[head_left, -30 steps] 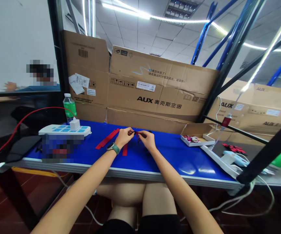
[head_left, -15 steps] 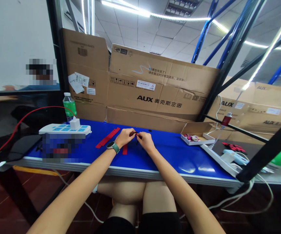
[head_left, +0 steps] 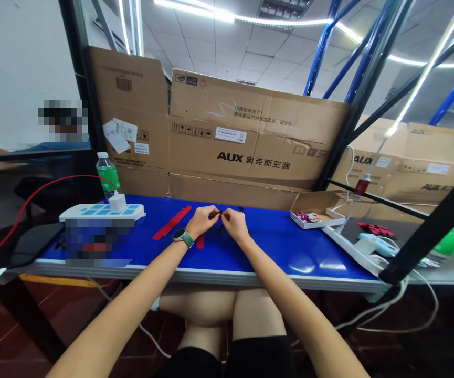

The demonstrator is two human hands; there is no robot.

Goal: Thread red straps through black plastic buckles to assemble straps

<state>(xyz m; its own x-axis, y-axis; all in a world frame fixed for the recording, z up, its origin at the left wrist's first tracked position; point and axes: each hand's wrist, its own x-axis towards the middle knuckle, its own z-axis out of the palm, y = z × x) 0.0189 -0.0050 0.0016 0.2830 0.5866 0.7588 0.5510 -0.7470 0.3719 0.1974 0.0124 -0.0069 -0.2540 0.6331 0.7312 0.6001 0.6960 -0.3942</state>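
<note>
Above the blue tabletop (head_left: 266,247), my left hand (head_left: 202,221) and my right hand (head_left: 234,223) meet fingertip to fingertip. Both are closed in a pinch on a small dark thing (head_left: 221,213), mostly covered by the fingers; its kind cannot be made out. To the left of my left hand lie long red strips (head_left: 171,223), flat and slanting. A shorter red strip (head_left: 200,242) shows just below my left hand, its upper end hidden by the wrist. A watch with a green band (head_left: 183,237) is on my left wrist.
On the left are a white power strip (head_left: 73,213) with a charger (head_left: 117,202) and a green-labelled bottle (head_left: 107,172). A small open carton (head_left: 313,224) with small packets stands at the right. Cardboard panels (head_left: 195,184) close off the back. Behind the left frame sits another person (head_left: 63,147).
The whole view has shifted slightly, with the scene moving a little left. My fingertips have drawn closer together around the small dark thing; both hands stay in nearly the same place.
</note>
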